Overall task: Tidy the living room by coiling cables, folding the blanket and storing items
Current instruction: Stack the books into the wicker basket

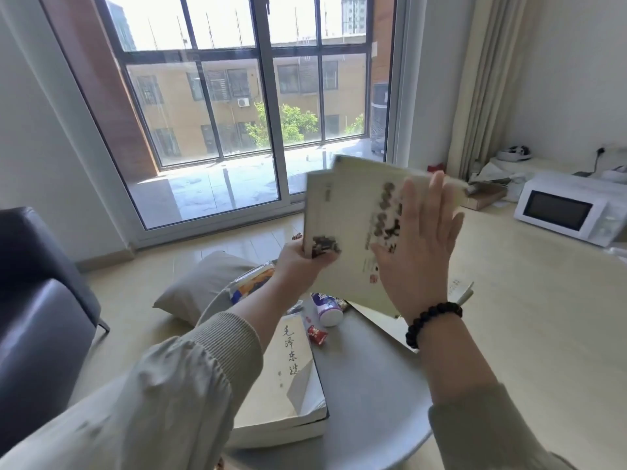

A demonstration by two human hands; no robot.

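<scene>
I hold up a pale book (pixel 353 228) with dark lettering, tilted above the round grey table (pixel 369 388). My left hand (pixel 298 262) grips its lower left corner. My right hand (pixel 420 252) lies flat against the cover with straight fingers, a dark bead bracelet on its wrist. A second pale book seems to sit behind the first. Another cream book (pixel 288 378) lies flat on the table below my left forearm.
On the table lie a white bottle (pixel 327 308), a small red packet (pixel 317 335) and a snack bag (pixel 252 283). A grey cushion (pixel 203 286) lies on the floor, a dark armchair (pixel 37 300) stands left, a white microwave (pixel 570 208) right.
</scene>
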